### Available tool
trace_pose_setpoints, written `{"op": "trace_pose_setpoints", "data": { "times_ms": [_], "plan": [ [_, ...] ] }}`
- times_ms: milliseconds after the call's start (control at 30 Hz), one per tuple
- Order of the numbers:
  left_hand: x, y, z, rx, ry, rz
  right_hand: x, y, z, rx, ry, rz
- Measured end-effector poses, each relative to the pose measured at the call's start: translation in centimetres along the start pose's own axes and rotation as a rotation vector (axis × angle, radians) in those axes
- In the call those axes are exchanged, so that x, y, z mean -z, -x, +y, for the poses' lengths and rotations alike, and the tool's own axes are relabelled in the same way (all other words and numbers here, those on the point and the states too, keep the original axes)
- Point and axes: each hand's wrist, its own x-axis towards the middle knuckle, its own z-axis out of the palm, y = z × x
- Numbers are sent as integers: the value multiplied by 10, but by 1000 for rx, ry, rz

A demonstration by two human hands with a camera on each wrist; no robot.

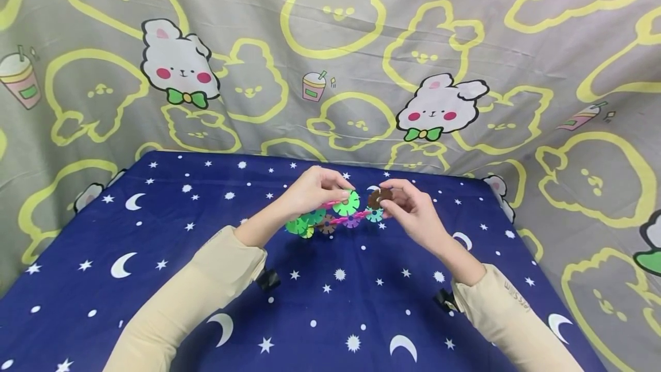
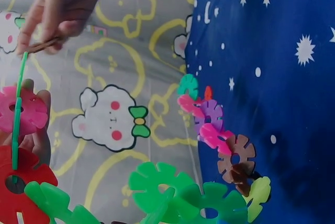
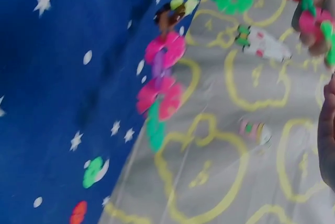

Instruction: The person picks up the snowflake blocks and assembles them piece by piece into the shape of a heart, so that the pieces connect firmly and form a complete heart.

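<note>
My left hand [image 1: 316, 189] pinches one end of a chain of interlocking flower-shaped plastic discs, at a pink disc [image 2: 32, 113] beside a bright green disc [image 1: 346, 203]. Between the thumb and fingers of my right hand [image 1: 419, 217] is a single brown disc [image 1: 379, 198], close to the green disc's edge. Whether the two discs touch, I cannot tell. The rest of the chain hangs in a curve, with a red disc [image 2: 39, 192], green discs [image 2: 162, 185], a brown disc [image 2: 236, 158], a purple disc [image 1: 351, 221] and a teal disc [image 1: 374, 216] at its far end.
A dark blue cloth [image 1: 310, 326] with white moons and stars covers the table. A loose green disc [image 3: 93, 171] and a red disc [image 3: 78, 212] lie on it. Behind the table hangs a grey curtain [image 1: 248, 148] with rabbit prints.
</note>
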Motion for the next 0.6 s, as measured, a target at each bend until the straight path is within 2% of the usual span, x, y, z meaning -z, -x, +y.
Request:
{"op": "trace_pose_setpoints", "data": {
  "times_ms": [100,200,300,533,600],
  "plan": [
    [-2,0,2,-2,-10,-11,-6,-3,-7,103,93,33],
    [-3,0,4,-3,-16,-16,-9,-4,-10,166,166,65],
    [-4,0,5,-8,-18,-21,-10,-4,-10,223,192,79],
    [-6,0,9,-16,-12,-35,-13,-6,-11,409,248,68],
    [-6,2,10,-22,-13,-31,-14,-6,-12,438,248,74]
  ]
}}
